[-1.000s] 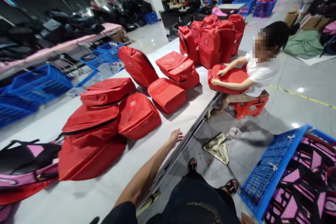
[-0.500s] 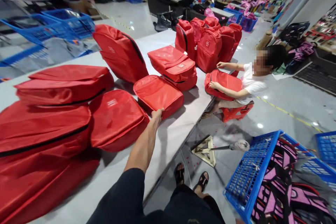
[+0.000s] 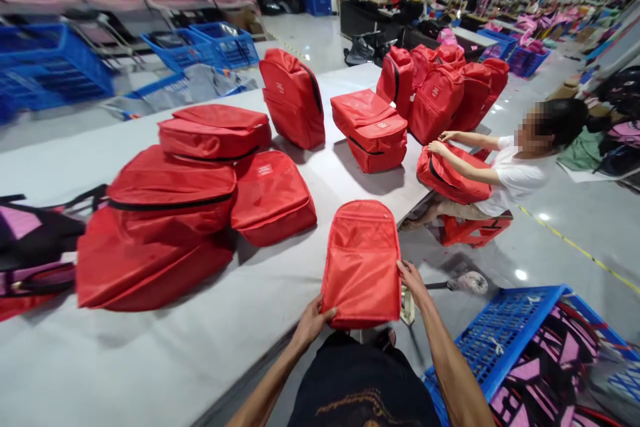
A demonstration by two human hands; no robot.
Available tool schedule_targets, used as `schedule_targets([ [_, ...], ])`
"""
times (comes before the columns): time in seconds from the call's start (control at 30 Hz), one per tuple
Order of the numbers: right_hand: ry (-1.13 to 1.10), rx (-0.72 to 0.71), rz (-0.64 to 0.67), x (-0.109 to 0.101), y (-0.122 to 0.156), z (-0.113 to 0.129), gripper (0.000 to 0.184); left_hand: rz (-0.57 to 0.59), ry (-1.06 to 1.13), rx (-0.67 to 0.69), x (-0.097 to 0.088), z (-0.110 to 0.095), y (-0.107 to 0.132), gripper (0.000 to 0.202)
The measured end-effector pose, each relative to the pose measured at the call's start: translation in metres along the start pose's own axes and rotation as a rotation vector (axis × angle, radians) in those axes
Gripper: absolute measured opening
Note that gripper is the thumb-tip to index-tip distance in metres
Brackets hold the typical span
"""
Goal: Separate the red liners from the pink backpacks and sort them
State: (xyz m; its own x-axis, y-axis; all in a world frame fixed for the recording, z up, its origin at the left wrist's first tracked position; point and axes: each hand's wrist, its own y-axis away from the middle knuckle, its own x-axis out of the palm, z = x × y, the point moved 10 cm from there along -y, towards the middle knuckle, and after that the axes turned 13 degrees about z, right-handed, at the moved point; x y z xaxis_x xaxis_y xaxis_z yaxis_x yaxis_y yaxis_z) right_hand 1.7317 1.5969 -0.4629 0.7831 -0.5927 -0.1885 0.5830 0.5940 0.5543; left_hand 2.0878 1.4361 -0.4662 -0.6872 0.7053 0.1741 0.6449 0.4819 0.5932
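Observation:
A red backpack [image 3: 363, 260] is held between my two hands at the table's near edge, close to my body. Its flat side faces up and its rounded end points away from me. My left hand [image 3: 314, 321] grips the lower left corner, thumb on top. On the opposite side, my right hand [image 3: 411, 278] is closed on the edge, with some fingers hidden beneath. Just left of it, another red backpack [image 3: 273, 200] lies on the white table [image 3: 200, 360], beside a stack of red backpacks [image 3: 170, 177].
Across the table stand an upright red backpack [image 3: 293, 100], a lying one [image 3: 370, 130] and a cluster [image 3: 437, 103]. A seated co-worker [image 3: 523, 163] handles another red backpack [image 3: 453, 177]. A blue crate [image 3: 493, 340] with pink-and-black pieces stands at my right; a pink-and-black bag [image 3: 35, 247] lies far left.
The backpack that one hand was touching on the table is now drawn to my body and held in both hands. My view has turned left. The co-worker's hands have come together.

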Motion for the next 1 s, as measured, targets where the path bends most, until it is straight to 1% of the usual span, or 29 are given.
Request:
schedule_targets([
  [0.03,0.018,-0.011,-0.003,0.012,-0.005,0.001,0.079,0.028,-0.107,0.008,-0.002,0.008,0.008,0.065],
  [0.1,0.06,-0.033,-0.037,0.028,-0.009,0.002,0.076,0.014,-0.284,0.013,-0.011,0.018,0.02,0.069],
  [0.17,0.106,-0.068,-0.082,0.034,-0.007,0.009,0.072,-0.035,-0.347,0.029,-0.023,0.017,0.025,0.071],
  [0.23,0.149,-0.12,-0.107,0.036,-0.002,0.029,0.065,-0.059,-0.32,0.074,-0.032,0.007,0.026,0.074],
  [0.27,0.176,-0.162,-0.112,0.038,0.001,0.045,0.062,-0.06,-0.288,0.108,-0.036,-0.001,0.025,0.075],
  [0.33,0.231,-0.273,-0.135,0.041,0.011,0.085,0.058,-0.052,-0.212,0.181,-0.044,-0.02,0.02,0.079],
  [0.4,0.271,-0.372,-0.199,0.043,0.028,0.123,0.059,-0.071,-0.163,0.262,-0.053,-0.045,0.012,0.085],
  [0.47,0.246,-0.44,-0.254,0.043,0.049,0.147,0.061,-0.157,-0.158,0.318,-0.062,-0.075,0.005,0.094],
  [0.5,0.228,-0.47,-0.235,0.046,0.058,0.154,0.063,-0.218,-0.163,0.334,-0.064,-0.09,0.003,0.099],
  [0.53,0.223,-0.499,-0.178,0.05,0.067,0.16,0.065,-0.272,-0.16,0.351,-0.064,-0.107,0.003,0.102],
  [0.57,0.237,-0.524,-0.097,0.055,0.074,0.163,0.067,-0.302,-0.143,0.37,-0.059,-0.123,0.004,0.103],
  [0.6,0.265,-0.544,-0.02,0.058,0.08,0.167,0.07,-0.3,-0.112,0.398,-0.05,-0.141,0.006,0.101],
  [0.63,0.299,-0.563,0.031,0.058,0.087,0.173,0.072,-0.256,-0.068,0.44,-0.037,-0.159,0.008,0.096],
  [0.67,0.326,-0.588,0.04,0.053,0.092,0.182,0.075,-0.196,-0.017,0.49,-0.022,-0.177,0.011,0.088],
  [0.7,0.337,-0.626,0.013,0.046,0.097,0.196,0.079,-0.126,0.03,0.538,-0.006,-0.194,0.015,0.081],
  [0.77,0.334,-0.711,-0.058,0.035,0.104,0.235,0.086,-0.034,0.09,0.623,0.021,-0.223,0.024,0.073],
  [0.8,0.352,-0.737,-0.051,0.039,0.104,0.257,0.089,-0.006,0.101,0.661,0.031,-0.234,0.028,0.072],
  [0.83,0.397,-0.745,-0.009,0.049,0.103,0.279,0.089,0.012,0.102,0.692,0.04,-0.243,0.031,0.073],
  [0.9,0.576,-0.726,0.108,0.082,0.098,0.316,0.086,0.03,0.084,0.731,0.052,-0.252,0.033,0.075],
  [0.93,0.679,-0.699,0.13,0.097,0.096,0.329,0.083,0.026,0.069,0.736,0.055,-0.252,0.033,0.076],
  [1.0,0.862,-0.619,0.094,0.116,0.091,0.348,0.076,-0.012,0.01,0.725,0.056,-0.248,0.032,0.078],
])
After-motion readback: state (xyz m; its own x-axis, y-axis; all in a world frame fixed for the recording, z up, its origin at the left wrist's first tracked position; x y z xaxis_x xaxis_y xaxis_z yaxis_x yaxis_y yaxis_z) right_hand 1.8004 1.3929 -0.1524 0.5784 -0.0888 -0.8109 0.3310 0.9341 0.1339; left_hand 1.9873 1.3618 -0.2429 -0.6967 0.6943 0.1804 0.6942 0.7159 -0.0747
